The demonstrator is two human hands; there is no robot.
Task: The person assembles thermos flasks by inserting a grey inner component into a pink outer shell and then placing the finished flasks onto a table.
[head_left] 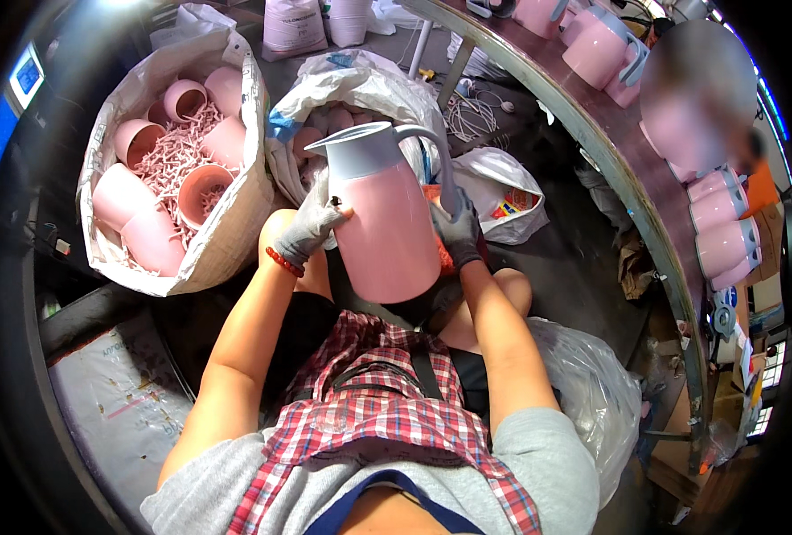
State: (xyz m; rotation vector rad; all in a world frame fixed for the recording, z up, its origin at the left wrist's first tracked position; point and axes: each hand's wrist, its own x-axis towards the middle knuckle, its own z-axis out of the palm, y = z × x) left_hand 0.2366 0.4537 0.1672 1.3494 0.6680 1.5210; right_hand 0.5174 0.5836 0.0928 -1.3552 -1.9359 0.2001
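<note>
A pink jug [382, 227] with a grey spouted collar and a grey handle is held up in front of me, slightly tilted. My left hand [309, 225], in a grey glove with worn fingertips, presses against the jug's left side below the collar. On the other side my right hand [458, 227], gloved too, is closed near the lower end of the grey handle. Some orange cloth or material [442, 260] shows behind the jug by the right hand; most of it is hidden.
At left stands a white sack [222, 245] of pink cups and shredded pink trimmings. Behind the jug is another open white sack [360, 76]. A curved table [623, 169] along the right carries several pink jugs [596, 55]. A clear plastic bag [592, 383] lies beside my right arm.
</note>
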